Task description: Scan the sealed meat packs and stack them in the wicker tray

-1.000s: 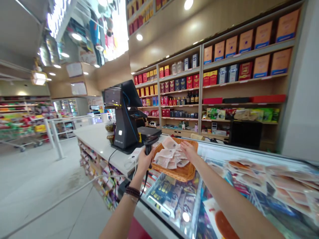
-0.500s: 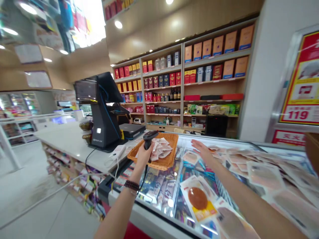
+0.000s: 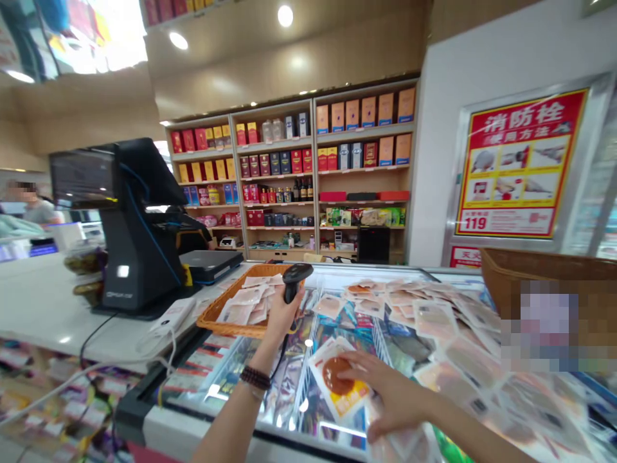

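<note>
My left hand point(image 3: 282, 312) is wrapped round the grip of a black barcode scanner point(image 3: 295, 275), held over the freezer near the orange wicker basket point(image 3: 216, 315). Flat white packets point(image 3: 248, 302) lie in that basket. With fingers spread, my right hand point(image 3: 373, 386) reaches across a clear packet point(image 3: 337, 379) that has a round brown piece and a yellow label. Its fingertips overlap the packet's right side; whether they press on it I cannot tell. Under my right palm are more packets, partly hidden. Many similar packets point(image 3: 434, 318) are spread over the glass to the right.
A glass-topped freezer point(image 3: 226, 376) lies before me. On the white counter point(image 3: 43, 315) at left stand a black checkout terminal point(image 3: 139, 244) and a flat black device point(image 3: 212, 265). A brown box point(image 3: 506, 270) sits at right. Behind are shelves of boxes point(image 3: 274, 164); a person point(image 3: 36, 202) is far left.
My right hand has come back from the far side of the freezer down to the packet with the brown piece. The view has turned right. My left hand still holds the scanner.
</note>
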`<state>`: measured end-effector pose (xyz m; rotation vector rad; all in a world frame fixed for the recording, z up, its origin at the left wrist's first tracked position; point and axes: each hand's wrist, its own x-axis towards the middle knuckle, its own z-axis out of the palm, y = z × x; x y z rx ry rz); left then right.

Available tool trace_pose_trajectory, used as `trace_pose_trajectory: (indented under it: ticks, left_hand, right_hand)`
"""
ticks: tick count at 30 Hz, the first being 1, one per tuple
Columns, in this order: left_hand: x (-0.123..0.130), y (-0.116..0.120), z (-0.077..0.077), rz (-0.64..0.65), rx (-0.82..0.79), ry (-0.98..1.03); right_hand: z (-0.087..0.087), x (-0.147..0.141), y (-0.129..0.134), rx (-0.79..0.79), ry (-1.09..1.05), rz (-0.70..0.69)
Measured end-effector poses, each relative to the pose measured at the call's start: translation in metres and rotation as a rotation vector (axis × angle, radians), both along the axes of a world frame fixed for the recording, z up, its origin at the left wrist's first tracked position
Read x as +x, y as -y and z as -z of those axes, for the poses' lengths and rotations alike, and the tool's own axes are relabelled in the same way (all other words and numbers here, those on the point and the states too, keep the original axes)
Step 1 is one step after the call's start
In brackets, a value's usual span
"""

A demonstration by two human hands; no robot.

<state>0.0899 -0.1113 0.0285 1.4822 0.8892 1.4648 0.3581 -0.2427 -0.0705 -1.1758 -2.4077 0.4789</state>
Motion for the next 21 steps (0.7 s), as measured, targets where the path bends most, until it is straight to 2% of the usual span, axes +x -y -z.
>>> trace_pose_trajectory:
  ticks: [3,7,10,13,16,18,20,21]
  left_hand:
    - [0.012,0.002,0.008,0.025,-0.02,0.01]
    - [0.029,0.001,0.021,0.06,-0.048,0.012]
    - [0.042,-0.002,0.029,0.09,-0.059,0.011]
    - [0.054,-0.006,0.036,0.111,-0.074,0.004]
    - [0.067,-0.009,0.043,0.107,-0.094,0.002]
    - [0.075,-0.011,0.049,0.117,-0.113,0.005]
    - [0.081,-0.012,0.054,0.149,-0.125,-0.008]
    - [0.084,-0.012,0.057,0.164,-0.125,-0.024]
  right_hand:
    - [0.001,0.01,-0.033,0.04,-0.003,0.135]
    - [-0.004,0.024,-0.08,0.178,0.045,0.443]
    - [-0.007,0.034,-0.101,0.28,0.075,0.61]
    - [-0.006,0.045,-0.113,0.355,0.034,0.696]
    - [0.0,0.058,-0.118,0.349,-0.158,0.842]
    - [0.006,0.067,-0.122,0.303,-0.384,0.962]
    - [0.011,0.075,-0.125,0.236,-0.663,1.001]
    - [0.013,0.078,-0.127,0.185,-0.812,0.971]
